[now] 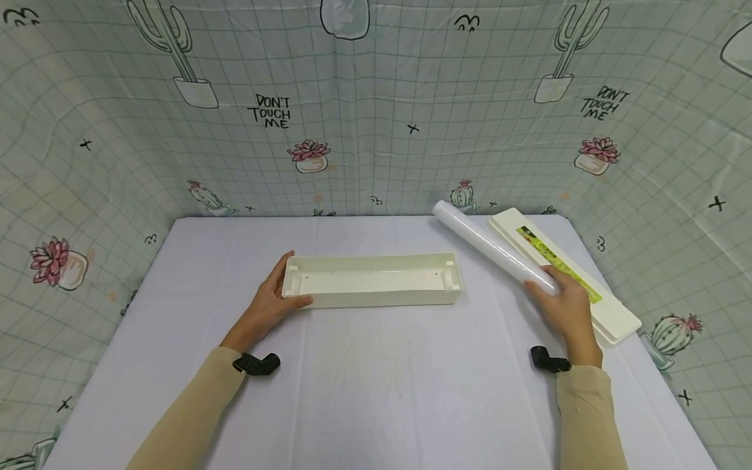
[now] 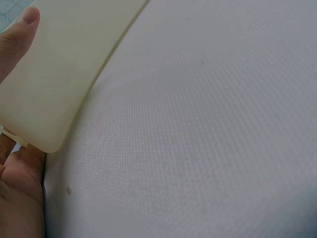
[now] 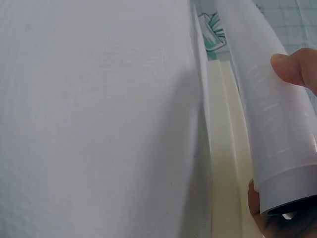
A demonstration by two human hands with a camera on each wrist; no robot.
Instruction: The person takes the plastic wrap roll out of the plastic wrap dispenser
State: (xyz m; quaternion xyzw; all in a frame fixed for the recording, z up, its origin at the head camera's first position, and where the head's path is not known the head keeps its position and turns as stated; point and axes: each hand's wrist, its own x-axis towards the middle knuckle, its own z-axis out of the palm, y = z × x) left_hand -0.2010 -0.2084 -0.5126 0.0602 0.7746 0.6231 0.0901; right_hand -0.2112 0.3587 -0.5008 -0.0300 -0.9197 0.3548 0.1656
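Observation:
A long, open-topped cream plastic box (image 1: 382, 299) lies lengthwise in the middle of the table. My left hand (image 1: 266, 314) grips its left end, thumb on the front wall and fingers round behind; the left wrist view shows the thumb against the box wall (image 2: 64, 74). On the right, my right hand (image 1: 568, 310) holds a roll of clear plastic wrap (image 1: 490, 245) by its near end. The roll slants away to the far left, its dark hollow core visible in the right wrist view. Beside and partly under that hand lies a cream lid (image 1: 617, 320) with a yellow-green label.
A white cloth covers the table (image 1: 364, 391). Grid-patterned curtain (image 1: 376, 98) with cactus drawings encloses the back and both sides. The lid lies slanted along the table's right edge. Black wrist devices (image 1: 256, 364) sit on both forearms.

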